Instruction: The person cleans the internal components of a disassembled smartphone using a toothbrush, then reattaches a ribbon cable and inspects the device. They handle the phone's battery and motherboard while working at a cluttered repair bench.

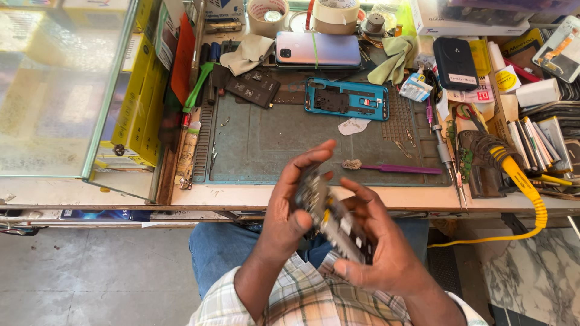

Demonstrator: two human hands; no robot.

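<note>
- Held over the lap, at 6 o'clock of the green repair mat [272, 145]: an opened phone board [334, 221], tilted, gripped from both sides.
- Left hand [293, 202] curled about its upper end, thumb pressed on the near face, fingers wrapped behind.
- Right hand [377, 241] cupped under its lower end, fingers closed on the edge.
- On the worktop [241, 196]: purple brush [393, 168] at 12 o'clock of the hands, blue phone frame [346, 99] beyond it.

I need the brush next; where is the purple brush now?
In the head view, the purple brush lies on the green mat, just beyond the right hand.
</note>
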